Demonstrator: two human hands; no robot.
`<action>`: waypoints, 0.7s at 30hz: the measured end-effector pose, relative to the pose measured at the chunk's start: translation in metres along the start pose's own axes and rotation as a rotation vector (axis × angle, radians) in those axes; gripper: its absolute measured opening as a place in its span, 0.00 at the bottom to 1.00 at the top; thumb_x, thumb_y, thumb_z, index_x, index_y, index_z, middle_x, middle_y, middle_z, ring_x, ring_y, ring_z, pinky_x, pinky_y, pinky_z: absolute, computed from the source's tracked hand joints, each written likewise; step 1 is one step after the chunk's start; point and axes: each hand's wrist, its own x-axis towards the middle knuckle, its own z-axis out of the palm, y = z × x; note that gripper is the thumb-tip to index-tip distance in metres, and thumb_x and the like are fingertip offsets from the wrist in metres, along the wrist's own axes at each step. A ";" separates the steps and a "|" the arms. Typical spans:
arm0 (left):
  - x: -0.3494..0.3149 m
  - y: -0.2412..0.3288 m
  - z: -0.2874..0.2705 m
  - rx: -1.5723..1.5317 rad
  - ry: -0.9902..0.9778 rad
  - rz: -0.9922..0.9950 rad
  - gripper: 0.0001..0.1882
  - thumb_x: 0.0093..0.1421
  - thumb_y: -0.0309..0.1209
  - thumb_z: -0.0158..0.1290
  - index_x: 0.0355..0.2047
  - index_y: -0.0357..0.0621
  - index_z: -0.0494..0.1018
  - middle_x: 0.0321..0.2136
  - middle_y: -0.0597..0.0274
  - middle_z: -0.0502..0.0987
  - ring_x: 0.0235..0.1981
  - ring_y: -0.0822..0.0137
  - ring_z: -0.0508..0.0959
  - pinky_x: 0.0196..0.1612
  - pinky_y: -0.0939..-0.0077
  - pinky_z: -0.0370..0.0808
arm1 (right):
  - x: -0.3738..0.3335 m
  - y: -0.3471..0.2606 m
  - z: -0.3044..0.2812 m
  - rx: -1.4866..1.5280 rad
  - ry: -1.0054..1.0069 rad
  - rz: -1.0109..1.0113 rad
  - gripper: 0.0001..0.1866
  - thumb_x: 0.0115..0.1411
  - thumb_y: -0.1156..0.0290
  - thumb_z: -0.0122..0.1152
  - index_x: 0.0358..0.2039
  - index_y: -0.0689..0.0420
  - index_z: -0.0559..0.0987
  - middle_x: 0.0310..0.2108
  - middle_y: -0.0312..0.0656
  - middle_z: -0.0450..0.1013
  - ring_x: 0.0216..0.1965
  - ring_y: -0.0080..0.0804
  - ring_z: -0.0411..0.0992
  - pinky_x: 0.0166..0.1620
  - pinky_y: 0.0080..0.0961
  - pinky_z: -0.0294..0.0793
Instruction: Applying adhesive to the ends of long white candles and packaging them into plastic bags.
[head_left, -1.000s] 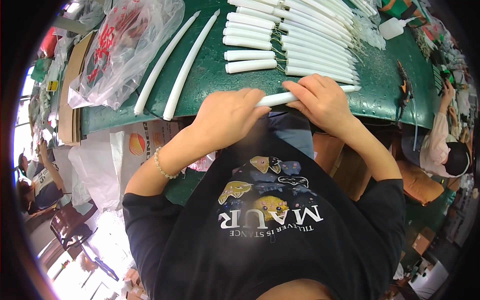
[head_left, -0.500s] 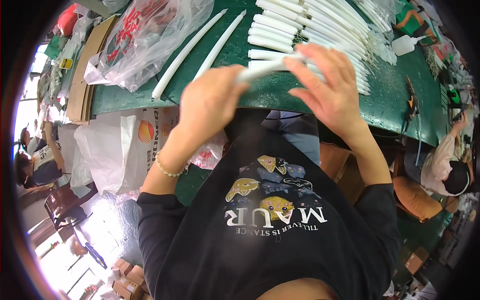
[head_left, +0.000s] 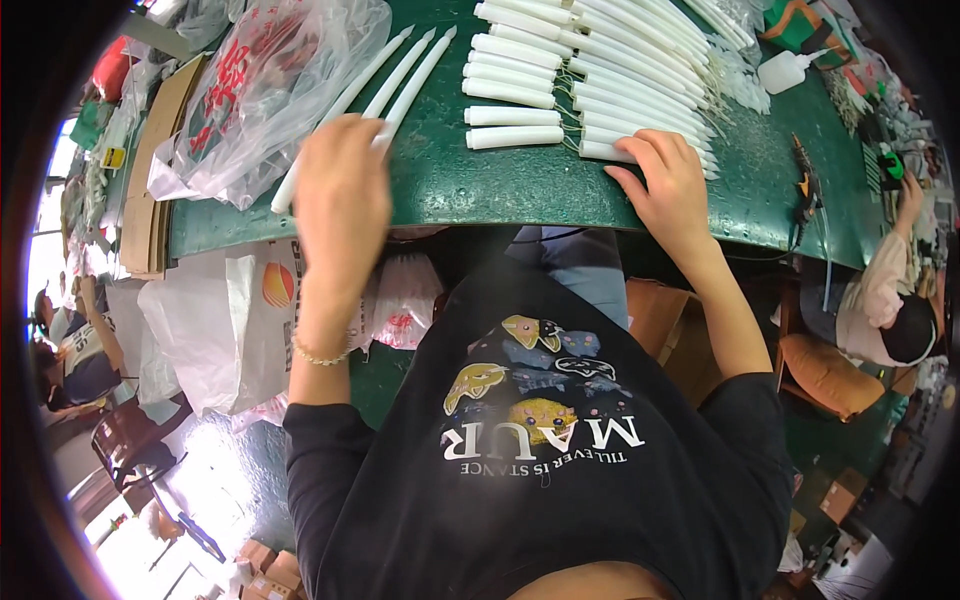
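Three long white taper candles (head_left: 421, 80) lie side by side at the left of the green table, their pointed tips facing away. Over their near ends is my left hand (head_left: 345, 205), smeared by motion, so its grip is hidden. My right hand (head_left: 672, 195) rests at the nearest of the white tapered candle tubes (head_left: 640, 105) on the right; its thumb and fingers are apart around that tube. Left of these lies a column of short white candle bases (head_left: 515, 115), joined to the tubes by thin wires.
A clear plastic bag (head_left: 270, 100) with red print lies left of the candles. A white squeeze bottle (head_left: 785, 72) and a glue gun (head_left: 803, 180) are at the right. Cardboard (head_left: 165, 160) lines the table's left edge. Another person (head_left: 885, 310) sits at the far right.
The white candle that was between both my hands now lies beside the other two at the left. My left hand has moved left; my right hand has come down to the tubes.
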 end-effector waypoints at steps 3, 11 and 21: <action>0.007 0.038 0.031 -0.247 -0.135 0.154 0.14 0.52 0.26 0.58 0.40 0.39 0.73 0.39 0.54 0.75 0.43 0.54 0.73 0.47 0.64 0.69 | 0.003 -0.003 0.005 0.003 0.001 0.000 0.13 0.49 0.68 0.67 0.35 0.56 0.76 0.35 0.37 0.71 0.38 0.38 0.68 0.40 0.32 0.66; 0.017 0.054 0.061 -0.280 -0.362 0.209 0.10 0.56 0.27 0.54 0.39 0.40 0.71 0.33 0.54 0.73 0.38 0.53 0.73 0.41 0.62 0.70 | -0.002 -0.001 0.010 0.069 0.002 0.054 0.13 0.49 0.70 0.66 0.34 0.56 0.75 0.35 0.37 0.70 0.38 0.39 0.68 0.40 0.33 0.66; 0.024 0.063 0.041 -0.611 -0.653 -0.076 0.10 0.64 0.31 0.46 0.40 0.36 0.71 0.27 0.52 0.75 0.29 0.56 0.75 0.36 0.68 0.71 | -0.004 -0.002 0.003 0.172 0.007 0.070 0.11 0.52 0.70 0.64 0.36 0.56 0.75 0.32 0.37 0.73 0.36 0.38 0.70 0.44 0.33 0.63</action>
